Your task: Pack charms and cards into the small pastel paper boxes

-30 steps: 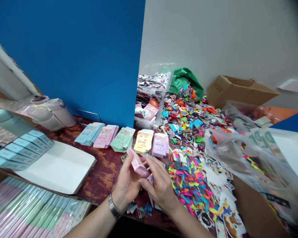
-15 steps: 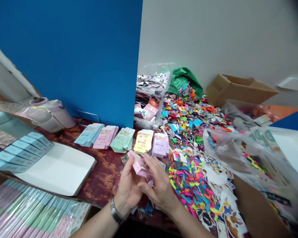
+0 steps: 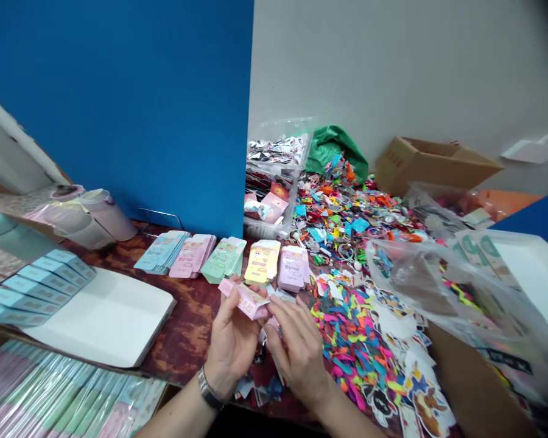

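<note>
My left hand (image 3: 232, 344) holds a small pink folded card box (image 3: 246, 302) between thumb and fingers, above the dark wooden table (image 3: 182, 313). My right hand (image 3: 299, 353) is close against it, its fingertips pinching the box's right end. A metal wristwatch (image 3: 209, 391) sits on my left wrist. Just beyond my hands stand flat stacks of printed card boxes in yellow (image 3: 262, 261) and lilac (image 3: 293, 269), with green (image 3: 223, 257), pink (image 3: 192, 255) and blue (image 3: 162, 251) stacks further left.
Blue flat boxes (image 3: 36, 289) lie on a white board (image 3: 112, 319) at left, above plastic-wrapped packs (image 3: 68, 395). Colourful paper scraps (image 3: 351, 340) heap up at right, near a clear plastic bag (image 3: 415, 286), a plastic bin (image 3: 271, 182) and a cardboard box (image 3: 432, 164).
The pink box has turned from a steep tilt to lying nearly crosswise between my hands. Both hands have risen slightly, and the whole view has drifted a little left.
</note>
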`<state>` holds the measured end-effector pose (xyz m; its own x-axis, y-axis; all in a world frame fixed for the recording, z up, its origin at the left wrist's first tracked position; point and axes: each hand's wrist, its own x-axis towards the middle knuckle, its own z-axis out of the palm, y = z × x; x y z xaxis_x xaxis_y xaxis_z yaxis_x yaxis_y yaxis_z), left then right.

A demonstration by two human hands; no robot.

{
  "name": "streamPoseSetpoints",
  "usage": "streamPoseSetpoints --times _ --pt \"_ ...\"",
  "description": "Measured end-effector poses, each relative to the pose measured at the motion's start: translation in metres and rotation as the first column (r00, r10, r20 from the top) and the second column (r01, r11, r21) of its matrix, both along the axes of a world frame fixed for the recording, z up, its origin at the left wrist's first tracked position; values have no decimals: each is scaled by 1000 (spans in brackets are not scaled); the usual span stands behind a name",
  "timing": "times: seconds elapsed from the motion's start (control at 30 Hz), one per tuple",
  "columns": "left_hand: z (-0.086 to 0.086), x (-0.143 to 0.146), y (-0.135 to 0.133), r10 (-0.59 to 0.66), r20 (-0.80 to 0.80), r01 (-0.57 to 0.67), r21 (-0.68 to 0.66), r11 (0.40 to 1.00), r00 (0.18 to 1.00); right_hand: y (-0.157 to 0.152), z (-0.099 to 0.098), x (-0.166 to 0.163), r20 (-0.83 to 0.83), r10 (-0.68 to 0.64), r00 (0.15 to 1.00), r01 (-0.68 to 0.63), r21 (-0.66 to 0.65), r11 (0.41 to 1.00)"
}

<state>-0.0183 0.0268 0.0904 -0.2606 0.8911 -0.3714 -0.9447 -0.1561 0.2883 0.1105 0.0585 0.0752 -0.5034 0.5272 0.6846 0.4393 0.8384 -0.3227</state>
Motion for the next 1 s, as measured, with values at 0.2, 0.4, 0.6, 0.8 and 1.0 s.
streamPoseSetpoints --times 0.2,0.4,0.6,0.8,1.0 --pt "-2 -2 -1 6 -118 -4 23 1000 993 -5 8 -3 74 -49 996 51 -30 998" --pt "-3 -2 -4 4 -227 11 67 998 974 -6 12 -6 128 -45 991 50 -37 998" --pt "-3 -6 -3 -45 -212 54 37 998 976 -5 16 -5 110 65 992 -43 -186 982" --pt "-2 -8 0 -54 -191 60 28 998 980 -7 17 -5 -1 82 997 -79 -282 956" --pt "-5 -9 0 -70 -245 84 47 995 967 -9 12 -9 47 28 998 -19 -190 982"
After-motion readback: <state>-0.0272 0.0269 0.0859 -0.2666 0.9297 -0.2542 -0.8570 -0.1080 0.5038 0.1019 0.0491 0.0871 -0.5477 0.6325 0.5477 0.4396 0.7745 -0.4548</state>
